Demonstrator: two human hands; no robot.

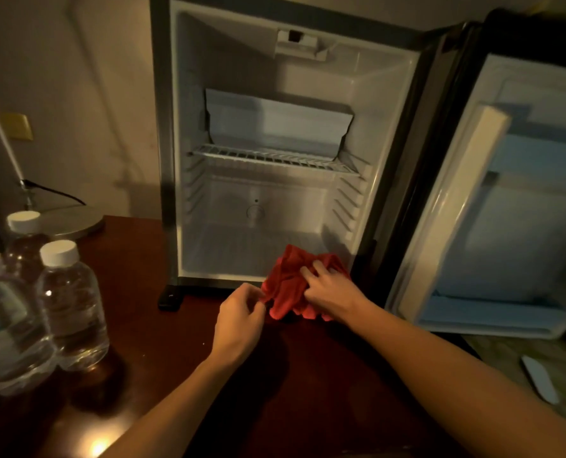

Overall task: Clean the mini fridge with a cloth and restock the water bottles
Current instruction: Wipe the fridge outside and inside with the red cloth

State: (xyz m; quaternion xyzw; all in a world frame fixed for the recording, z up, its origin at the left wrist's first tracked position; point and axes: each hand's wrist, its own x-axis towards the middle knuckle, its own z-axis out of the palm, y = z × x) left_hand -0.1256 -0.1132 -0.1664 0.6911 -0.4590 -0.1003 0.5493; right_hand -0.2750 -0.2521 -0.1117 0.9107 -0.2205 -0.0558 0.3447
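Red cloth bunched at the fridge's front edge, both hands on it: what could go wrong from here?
1. The red cloth is crumpled, so wiping may leave patches of the fridge untouched.
2. The water bottles stand close to the left hand; an elbow swing might topple them.
3. The open door hangs beside the right hand and could get bumped.

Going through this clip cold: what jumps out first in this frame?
The red cloth at the front lip of the open mini fridge, bunched between both hands: the left hand pinches its edge, the right hand grips it from above. The fridge itself stands empty, with only a wire shelf inside and its door swung wide to the right. Three water bottles wait on the dark wooden table at far left.
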